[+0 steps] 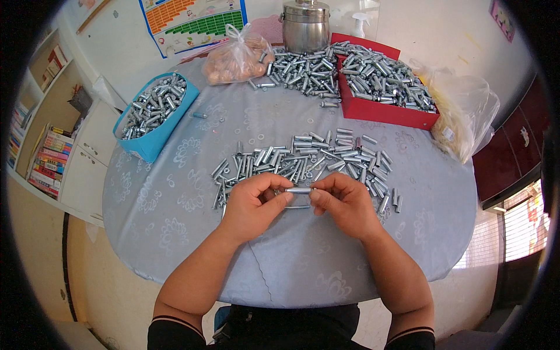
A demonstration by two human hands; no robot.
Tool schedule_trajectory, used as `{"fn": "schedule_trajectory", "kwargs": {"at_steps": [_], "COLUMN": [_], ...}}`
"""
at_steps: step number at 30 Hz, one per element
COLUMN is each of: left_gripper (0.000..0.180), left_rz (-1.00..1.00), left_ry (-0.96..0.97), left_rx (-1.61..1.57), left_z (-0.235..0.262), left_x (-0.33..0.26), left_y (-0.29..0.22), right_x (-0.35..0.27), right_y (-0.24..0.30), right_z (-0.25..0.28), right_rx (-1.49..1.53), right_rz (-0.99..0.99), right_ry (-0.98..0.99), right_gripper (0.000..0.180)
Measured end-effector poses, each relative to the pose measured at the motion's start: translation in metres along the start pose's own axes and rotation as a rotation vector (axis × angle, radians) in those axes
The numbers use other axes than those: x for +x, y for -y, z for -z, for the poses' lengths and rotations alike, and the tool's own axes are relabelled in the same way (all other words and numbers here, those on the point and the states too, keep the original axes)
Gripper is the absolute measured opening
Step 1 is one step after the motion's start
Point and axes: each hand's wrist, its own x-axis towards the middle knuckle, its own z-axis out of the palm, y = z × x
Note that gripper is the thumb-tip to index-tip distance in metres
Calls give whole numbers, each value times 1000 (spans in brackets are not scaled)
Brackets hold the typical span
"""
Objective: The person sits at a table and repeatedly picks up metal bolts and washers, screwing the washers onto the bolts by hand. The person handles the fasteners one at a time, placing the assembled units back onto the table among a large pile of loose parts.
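Between my two hands, level above the near side of the table, is a silvery expansion bolt (299, 190). My left hand (255, 202) pinches its left end with thumb and fingers. The other end sits between the thumb and fingers of my right hand (344, 201). Just beyond my hands spreads a loose pile of metal sleeves and bolts (309, 154), lying every which way. Part of that pile is hidden behind my fingers. One more metal piece (298, 206) lies on the cloth just below the held bolt.
A blue box (153, 140) of bolts stands at the left. At the back are a tied bag (238, 57) of brownish round things, a steel pot (305, 28), a heap of bolts (303, 70), a red box (388, 116) full of them and a clear plastic bag (466, 111).
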Motion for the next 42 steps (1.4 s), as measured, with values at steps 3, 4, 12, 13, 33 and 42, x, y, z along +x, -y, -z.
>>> {"fn": "schedule_trajectory", "kwargs": {"at_steps": [3,4,12,13,33,42], "left_gripper": [17,17,16,16,18,18], "left_rz": [-47,-85,-74,-39,-157,-129], "left_ry": [1,-14,-78,-53,-405,-433], "left_rx": [62,100,-34,-37,-178,-145], "left_z": [0,-1,-7,-4,5,7], "left_x": [-1,-2,-3,-2,6,5], "left_y": [-3,-4,-1,-1,0,2], "right_x": [0,0,1,1,10,9], "right_y": [3,5,0,0,10,3], "right_z": [2,3,1,1,10,14], "right_rx": [-14,-33,57,58,265,207], "right_rz": [-54,-72,25,23,51,174], "right_ry": [10,8,-20,-23,-91,-82], "right_gripper": [15,15,14,14,38,34]}}
